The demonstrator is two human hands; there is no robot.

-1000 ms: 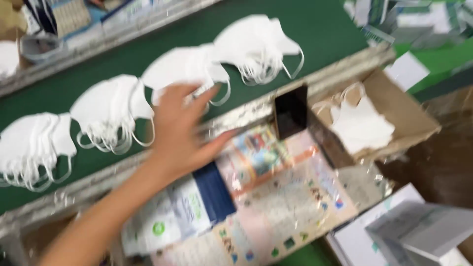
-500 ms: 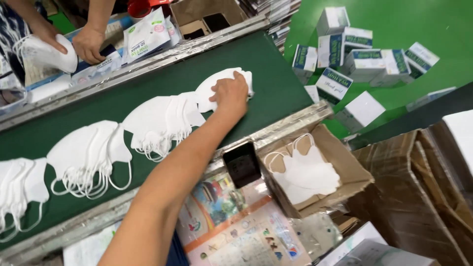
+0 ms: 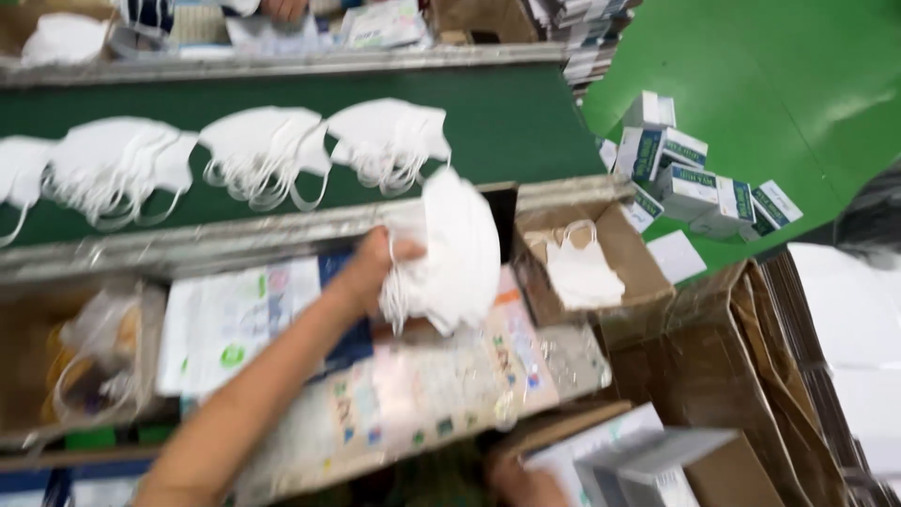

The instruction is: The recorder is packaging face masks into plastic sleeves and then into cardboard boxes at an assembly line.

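My left hand (image 3: 374, 270) is shut on a stack of white masks (image 3: 452, 252), held above the printed packaging sheets (image 3: 422, 390) just in front of the belt's metal rail. Three more mask stacks (image 3: 389, 139) lie in a row on the green conveyor belt (image 3: 511, 122) behind it. Only a bit of my right hand (image 3: 519, 486) shows at the bottom edge, beside a white and grey carton (image 3: 648, 458). Its grip is blurred.
An open cardboard box (image 3: 648, 282) holding loose masks stands to the right of my hand. Small white and green boxes (image 3: 694, 178) are piled on the green floor at right. Another person's hands (image 3: 282, 7) work beyond the belt. A plastic bag (image 3: 99, 343) lies at left.
My left hand lifted a mask stack off the belt and pulled it back over the packaging sheets. The view has swung down and to the right.
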